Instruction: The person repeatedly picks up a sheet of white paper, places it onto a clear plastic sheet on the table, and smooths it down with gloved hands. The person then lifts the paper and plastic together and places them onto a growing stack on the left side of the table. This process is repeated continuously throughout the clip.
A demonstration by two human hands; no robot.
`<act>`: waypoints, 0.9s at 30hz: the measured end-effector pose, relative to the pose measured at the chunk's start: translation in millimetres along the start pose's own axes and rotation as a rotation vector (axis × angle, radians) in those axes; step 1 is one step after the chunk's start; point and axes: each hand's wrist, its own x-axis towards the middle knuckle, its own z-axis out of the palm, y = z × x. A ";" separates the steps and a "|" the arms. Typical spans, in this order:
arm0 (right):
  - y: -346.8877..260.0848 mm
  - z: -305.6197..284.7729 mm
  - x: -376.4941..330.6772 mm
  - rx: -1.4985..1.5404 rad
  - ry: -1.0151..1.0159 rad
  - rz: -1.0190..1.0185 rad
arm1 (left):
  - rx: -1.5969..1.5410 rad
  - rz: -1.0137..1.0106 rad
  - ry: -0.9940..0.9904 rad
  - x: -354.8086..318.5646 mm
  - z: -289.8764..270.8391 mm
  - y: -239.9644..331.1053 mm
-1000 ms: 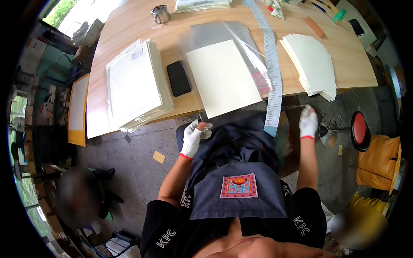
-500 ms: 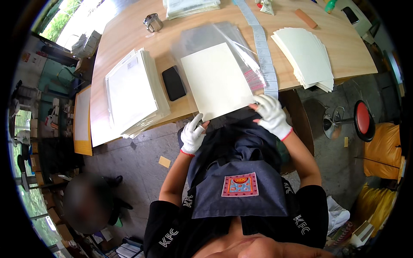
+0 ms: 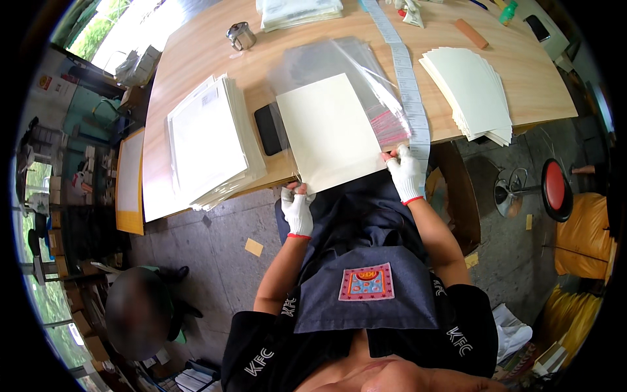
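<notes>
A cream sheet of card (image 3: 332,134) lies on a stack of clear plastic sleeves (image 3: 297,62), its near edge reaching past the table's front edge. My left hand (image 3: 298,212), in a white glove with bare fingertips, has its fingers curled on the card's near left corner. The matching gloved right hand (image 3: 406,176) pinches the near right corner. Clear film shows along the card's left side; whether the card is inside a sleeve I cannot tell. A black phone (image 3: 269,129) lies left of the card, partly under the film.
On the left is a pile of sleeved white sheets (image 3: 208,140), on the right a fanned stack of cream cards (image 3: 471,91). A strip of printed labels (image 3: 408,91) runs between. A metal cup (image 3: 241,36) stands farther back. Beyond the table's right end is a red stool (image 3: 554,183).
My left hand has curled its fingers onto the near left corner. The right hand has turned and closed on the near right corner. The film now overlaps the phone's edge.
</notes>
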 end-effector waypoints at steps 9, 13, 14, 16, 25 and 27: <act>-74.6 40.2 -49.7 -0.065 -0.347 -0.984 | -0.228 -0.299 -0.219 2.2 5.0 -10.5; -43.4 21.3 -23.2 0.105 -0.251 -0.582 | -0.258 -0.292 -0.270 4.4 8.6 -3.7; -37.9 3.1 -8.1 0.076 -0.078 -0.650 | -0.345 -0.314 -0.220 3.5 7.7 -5.5; -13.9 -28.9 -4.8 0.047 0.160 -0.469 | -0.520 -0.361 -0.129 2.1 6.2 -12.2; 103.6 -89.9 -51.3 0.250 -0.098 0.133 | 0.089 -0.807 -0.578 -24.9 50.7 -57.4; 88.3 -100.7 -55.8 0.204 -0.086 0.031 | 0.328 -0.712 -0.745 -38.4 96.5 -46.3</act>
